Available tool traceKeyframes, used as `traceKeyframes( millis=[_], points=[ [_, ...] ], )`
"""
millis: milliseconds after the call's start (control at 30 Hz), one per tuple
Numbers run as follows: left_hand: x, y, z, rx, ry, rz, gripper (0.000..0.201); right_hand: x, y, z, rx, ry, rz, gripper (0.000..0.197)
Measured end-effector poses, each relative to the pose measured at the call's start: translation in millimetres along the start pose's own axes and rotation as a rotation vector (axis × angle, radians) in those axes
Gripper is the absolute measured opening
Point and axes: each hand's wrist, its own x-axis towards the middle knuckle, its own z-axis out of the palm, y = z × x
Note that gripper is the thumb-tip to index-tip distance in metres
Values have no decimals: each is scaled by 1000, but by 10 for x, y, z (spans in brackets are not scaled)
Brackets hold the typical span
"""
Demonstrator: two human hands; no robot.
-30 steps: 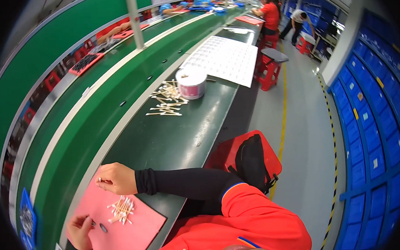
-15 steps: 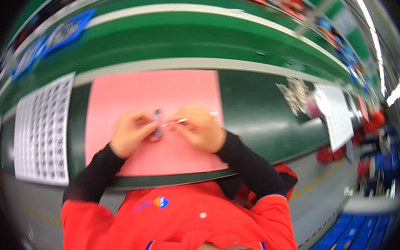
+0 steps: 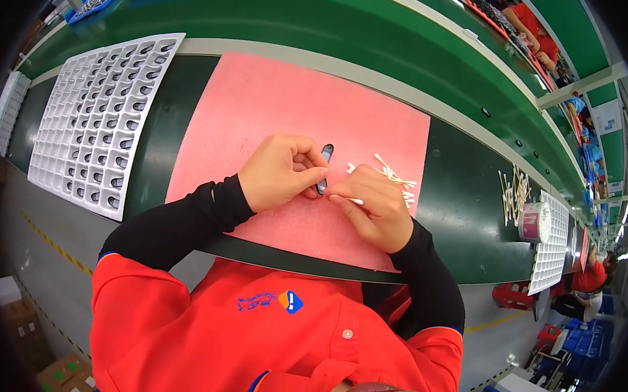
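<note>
On the pink mat (image 3: 307,88), my left hand (image 3: 277,173) is closed on a small dark, glossy oblong part (image 3: 328,152), its thumb and fingers pinching it near the middle. Close beside it, my right hand (image 3: 376,206) grips a cotton swab (image 3: 356,201), one white tip showing past the fingers. The swab's other end lies at the oblong part's lower end; whether they touch is hidden by the fingers. Several loose cotton swabs (image 3: 393,175) lie on the mat just beyond my right hand.
A white compartment tray (image 3: 49,151) with many dark oblong parts rests at the left. To the right are more swabs (image 3: 514,194), a round tub (image 3: 535,223) and another white tray (image 3: 550,253). A green ledge (image 3: 303,20) runs behind; another person (image 3: 534,28) works beyond it.
The view has turned and sharpened, so the bench now slants down to the right. Both hands stay together over the mat, still holding the oblong part and the swab.
</note>
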Motion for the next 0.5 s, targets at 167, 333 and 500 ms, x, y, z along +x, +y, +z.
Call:
traceKeyframes(
  millis=[167,333,500],
  points=[
    [8,-3,0,20,-19,12,8,-16,58,10,-32,-57,-48,10],
    [15,-12,3,28,-4,3,9,-19,72,15,-79,-21,-46,11],
    [19,6,16,32,-7,18,9,-14,41,-18,-74,-37,-50,9]
  ],
)
